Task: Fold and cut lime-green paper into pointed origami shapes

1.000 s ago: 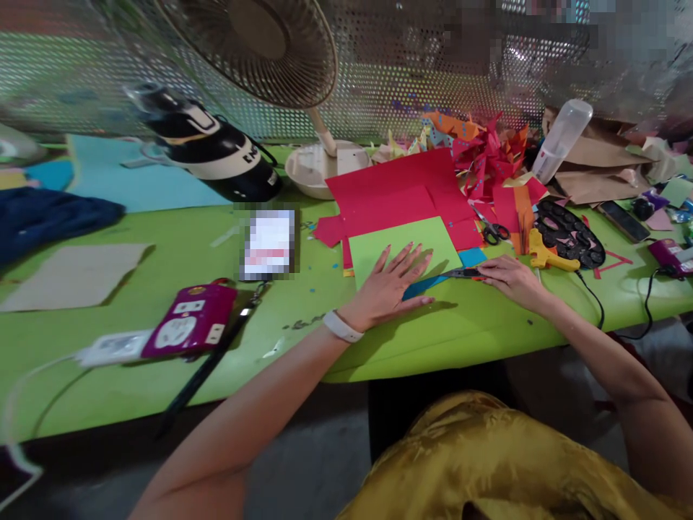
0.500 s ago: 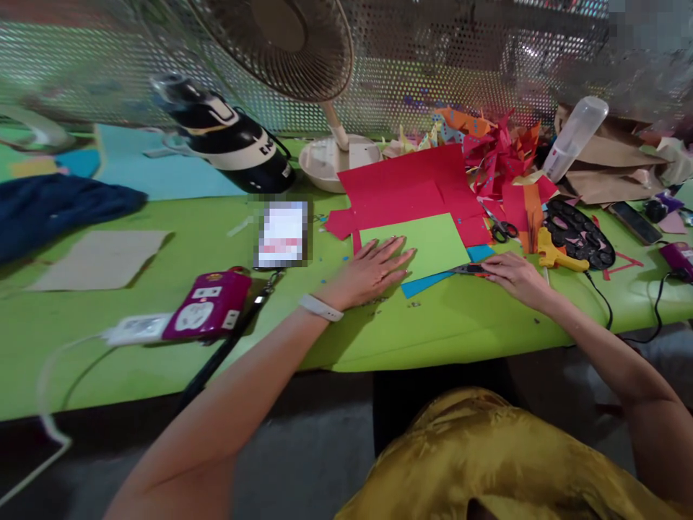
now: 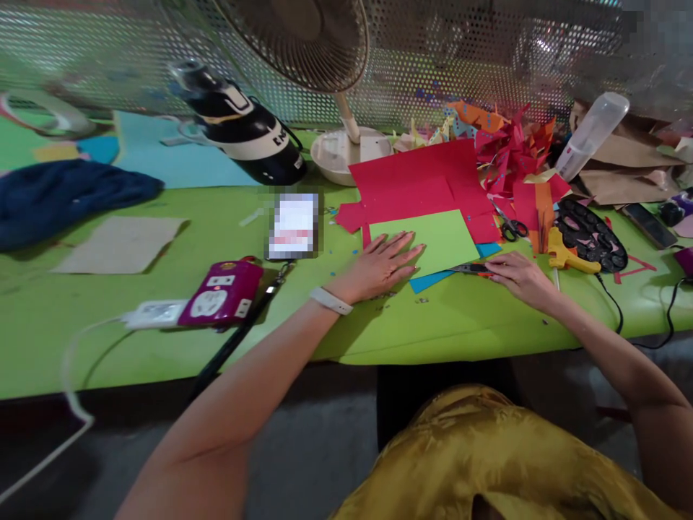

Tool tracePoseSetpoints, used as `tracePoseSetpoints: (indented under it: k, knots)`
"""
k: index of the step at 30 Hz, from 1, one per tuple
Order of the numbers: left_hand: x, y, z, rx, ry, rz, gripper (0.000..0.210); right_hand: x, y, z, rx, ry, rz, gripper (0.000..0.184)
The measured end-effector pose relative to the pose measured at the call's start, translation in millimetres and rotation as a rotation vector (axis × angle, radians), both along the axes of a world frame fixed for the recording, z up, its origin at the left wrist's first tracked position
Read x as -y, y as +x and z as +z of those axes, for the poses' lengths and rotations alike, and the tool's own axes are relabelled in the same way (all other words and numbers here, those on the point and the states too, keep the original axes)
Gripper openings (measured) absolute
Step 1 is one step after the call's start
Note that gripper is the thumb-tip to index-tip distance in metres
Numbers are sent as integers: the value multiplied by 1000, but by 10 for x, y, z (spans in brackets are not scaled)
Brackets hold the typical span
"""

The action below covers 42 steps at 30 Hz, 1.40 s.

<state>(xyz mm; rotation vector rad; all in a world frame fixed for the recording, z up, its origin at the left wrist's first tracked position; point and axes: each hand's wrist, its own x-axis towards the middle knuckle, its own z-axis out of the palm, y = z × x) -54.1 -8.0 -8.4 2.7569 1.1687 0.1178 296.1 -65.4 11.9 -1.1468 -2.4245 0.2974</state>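
Note:
My left hand lies flat, fingers spread, on the left part of a lime-green sheet. Held in my right hand is a dark-handled utility knife, its blade pointing left along the sheet's lower edge. Blue paper sticks out from beneath the green sheet at the front, and a second blue corner shows near the right hand. Red paper lies behind and partly under the green sheet.
Behind stand a fan and a black bottle. At right lie scissors, a yellow glue gun, a black palette and paper scraps. Leftward are a phone and a purple power adapter.
The whole view has shifted slightly, so things sit a little farther right and higher. The knife stays at the sheet's lower edge, and the left hand keeps pressing flat.

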Motion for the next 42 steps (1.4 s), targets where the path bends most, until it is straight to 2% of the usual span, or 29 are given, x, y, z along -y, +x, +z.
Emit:
tracePoseSetpoints:
  k: [4, 10, 17, 24, 30, 35, 42]
  knots:
    - [5, 10, 9, -15, 1, 4, 63, -31, -80, -22, 11, 26, 27, 29]
    - [8, 12, 6, -13, 3, 4, 62, 8, -34, -11, 4, 0, 39, 29]
    - [2, 11, 3, -23, -15, 14, 61, -53, -199, -44, 42, 1, 31, 31]
    - [10, 20, 30, -19, -20, 8, 63, 11, -189, 3, 26, -5, 61, 29]
    - [-4, 17, 4, -12, -10, 10, 61, -27, -313, -28, 49, 18, 69, 30]
    - [-11, 25, -8, -40, -6, 15, 61, 15, -268, -39, 46, 42, 98, 29]
    - [-13, 25, -12, -42, 13, 13, 60, -53, -375, -88, 56, 44, 60, 29]
